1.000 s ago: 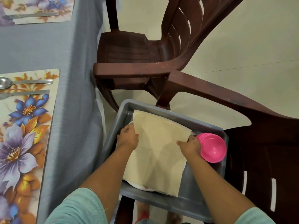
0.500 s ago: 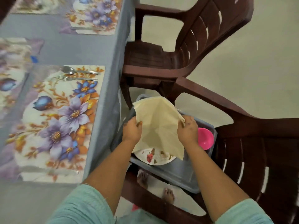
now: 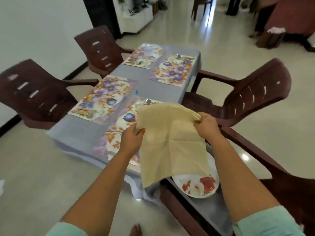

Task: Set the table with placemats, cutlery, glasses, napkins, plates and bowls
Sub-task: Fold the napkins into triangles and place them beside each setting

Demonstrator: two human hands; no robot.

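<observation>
My left hand (image 3: pixel 132 139) & right hand (image 3: pixel 206 125) each pinch a creased, pale-yellow napkin (image 3: pixel 172 142), unfolded over the worktop (image 3: pixel 81 133).

The napkin (image 3: pixel 172 142) looks like soft matt cloth, cream, with fold creases pressed into it. The placemats (image 3: pixel 102 99) have a smooth, slightly shiny printed face. The table (image 3: pixel 81 132) wears a matt grey cloth. The chairs (image 3: pixel 255 99) are dark brown moulded plastic with a dull sheen. The plate (image 3: pixel 201 186) is glossy white with a flower print, the tray (image 3: pixel 214 217) smooth grey plastic, and the floor (image 3: pixel 230 53) polished, reflecting light.
</observation>
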